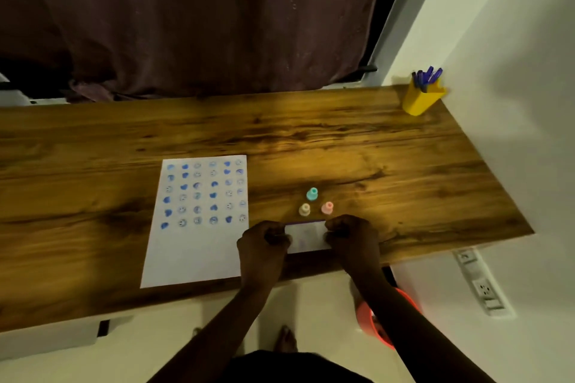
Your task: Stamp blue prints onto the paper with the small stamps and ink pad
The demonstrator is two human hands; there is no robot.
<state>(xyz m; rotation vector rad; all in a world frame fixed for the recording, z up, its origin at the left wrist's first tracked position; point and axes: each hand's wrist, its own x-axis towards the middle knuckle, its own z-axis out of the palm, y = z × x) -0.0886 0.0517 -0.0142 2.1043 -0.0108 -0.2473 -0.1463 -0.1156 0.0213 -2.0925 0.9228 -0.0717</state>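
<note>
Low in the frame's centre, the left hand (263,239) and right hand (353,235) pinch the ink pad (306,236) by its ends; three stamps (312,194) stand just above, the printed paper (199,221) to the left.

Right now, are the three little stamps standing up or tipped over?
Standing up: teal stamp, cream stamp and pink stamp all rest upright on the table.

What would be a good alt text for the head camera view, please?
Both hands, left hand and right hand, grip the ends of a white ink pad case on a wooden desk. Beside it lies paper with rows of blue prints; three small stamps stand behind the case.
</note>
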